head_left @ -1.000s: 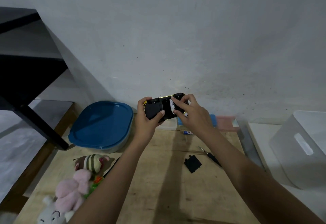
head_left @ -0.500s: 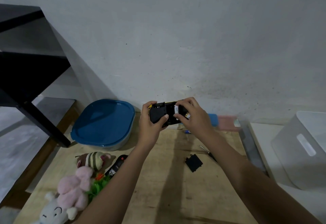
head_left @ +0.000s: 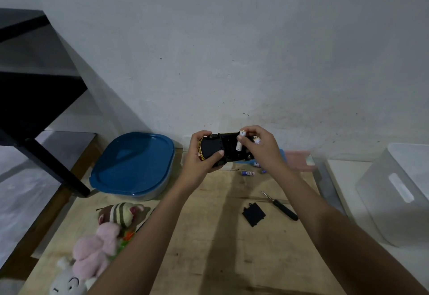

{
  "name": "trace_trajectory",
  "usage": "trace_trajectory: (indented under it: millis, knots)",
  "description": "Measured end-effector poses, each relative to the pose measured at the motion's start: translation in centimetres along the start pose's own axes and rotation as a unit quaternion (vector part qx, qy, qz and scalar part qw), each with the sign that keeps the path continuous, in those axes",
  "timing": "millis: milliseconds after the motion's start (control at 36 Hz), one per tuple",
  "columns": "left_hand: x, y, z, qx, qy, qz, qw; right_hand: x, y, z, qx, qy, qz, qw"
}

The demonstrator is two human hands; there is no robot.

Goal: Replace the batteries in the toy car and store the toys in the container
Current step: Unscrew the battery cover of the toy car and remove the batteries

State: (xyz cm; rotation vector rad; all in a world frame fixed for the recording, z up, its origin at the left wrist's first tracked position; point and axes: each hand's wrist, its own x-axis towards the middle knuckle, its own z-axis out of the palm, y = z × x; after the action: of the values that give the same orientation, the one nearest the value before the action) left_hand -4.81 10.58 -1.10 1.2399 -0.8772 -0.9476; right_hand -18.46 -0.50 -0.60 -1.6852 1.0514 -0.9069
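My left hand (head_left: pixel 200 157) grips a black toy car (head_left: pixel 217 148) with yellow trim, held upside down above the wooden table (head_left: pixel 220 248) near the wall. My right hand (head_left: pixel 263 147) pinches a white battery (head_left: pixel 240 143) over the car's open underside, and a second white battery (head_left: pixel 256 139) shows between its fingers. Blue-labelled batteries (head_left: pixel 248 173) lie on the table just below. The black battery cover (head_left: pixel 253 214) and a small screwdriver (head_left: pixel 281 206) lie to the right. A blue-lidded container (head_left: pixel 133 165) stands at the left.
Plush toys lie at the front left: a striped one (head_left: pixel 120 213), a pink one (head_left: pixel 95 253) and a white one (head_left: pixel 67 280). A white bin (head_left: pixel 399 192) stands at the right. A pink and blue box (head_left: pixel 297 159) sits by the wall. A black shelf frame (head_left: pixel 46 167) rises at the left.
My right hand has lifted a white battery up out of the car's underside. The view has tipped down a little, and both hands with the car sit slightly lower.
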Motion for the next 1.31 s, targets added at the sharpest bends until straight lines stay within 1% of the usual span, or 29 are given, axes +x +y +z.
trace_trajectory:
  millis: [139,278,389,444,528,611,694,722,806,833,861,917,972,1083,1222,1306]
  knots:
    - [0.2,-0.2,0.2,0.028,-0.029,0.005,0.999,0.1,0.6,-0.5,0.076,0.0,0.056,0.996]
    - [0.4,-0.4,0.5,0.041,-0.029,-0.011,0.999,-0.2,1.0,-0.7,0.124,0.008,0.1,0.987]
    - [0.4,-0.6,0.3,0.038,-0.043,-0.033,0.998,-0.4,1.4,-1.4,0.144,0.074,0.12,0.98]
    - [0.3,-0.9,0.2,0.043,-0.055,-0.027,0.997,-0.5,1.6,-1.9,0.174,0.106,0.121,0.972]
    - [0.4,-1.4,0.3,0.06,-0.063,-0.014,0.996,-0.6,2.3,-2.9,0.199,0.127,0.136,0.962]
    - [0.8,-2.0,0.5,0.109,-0.05,0.004,0.993,-0.7,3.1,-3.6,0.22,0.136,0.164,0.952]
    - [1.1,-2.4,0.7,0.18,-0.03,0.023,0.983,-0.7,3.9,-4.0,0.286,0.14,0.222,0.922]
    - [1.2,-2.5,0.7,0.207,-0.028,0.026,0.978,-0.8,4.2,-4.2,0.324,0.134,0.241,0.905]
    - [1.4,-2.8,0.5,0.274,-0.029,0.018,0.961,-1.1,5.1,-4.6,0.453,0.107,0.279,0.84]
    - [1.4,-2.8,0.5,0.3,-0.031,0.014,0.953,-1.2,5.3,-4.7,0.481,0.098,0.29,0.822]
    - [1.5,-2.7,0.6,0.328,-0.035,0.01,0.944,-1.3,5.5,-4.8,0.496,0.093,0.3,0.809]
    - [1.6,-2.6,0.7,0.385,-0.052,0.001,0.922,-1.6,6.2,-4.9,0.509,0.088,0.313,0.797]
    - [1.8,-2.6,0.8,0.433,-0.072,-0.017,0.898,-1.7,6.9,-5.1,0.498,0.078,0.322,0.801]
    - [2.1,-3.2,1.0,0.478,-0.09,-0.067,0.871,-1.5,8.3,-5.7,0.432,0.057,0.327,0.839]
    - [2.1,-5.0,1.7,0.5,-0.07,-0.102,0.857,-1.3,9.5,-6.8,0.371,0.05,0.34,0.863]
    - [2.0,-6.3,2.1,0.533,-0.05,-0.117,0.837,-1.3,10.2,-7.4,0.354,0.051,0.351,0.865]
